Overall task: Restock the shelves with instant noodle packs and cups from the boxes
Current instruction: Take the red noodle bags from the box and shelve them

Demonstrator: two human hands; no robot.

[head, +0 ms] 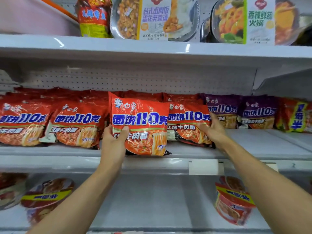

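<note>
We have the red noodle pack (140,125) standing upright at the near edge of the middle shelf (253,149), its long axis vertical and its printed face toward us, in the gap between the red packs on the left (76,127) and the red pack on the right (187,124). Our left hand (114,141) grips it at the lower left corner, thumb curled over the front and the other fingers hidden behind, so it is clamped on the pack. Our right hand (212,127) lies to the right of that pack, fingers spread and fairly straight, pressing against the right edge of the neighbouring red pack near where the purple packs (222,112) begin; it holds nothing. The move ahead, as we judge it, turns on this: the held pack sits nearer than its row and must go straight back, away from us, into the slot, with the left hand the one already on it and the right hand steadying the row. Farther out, boxed meals (155,19) stand on the upper shelf, and noodle cups (234,201) lie on the lower shelf, right and left.
</note>
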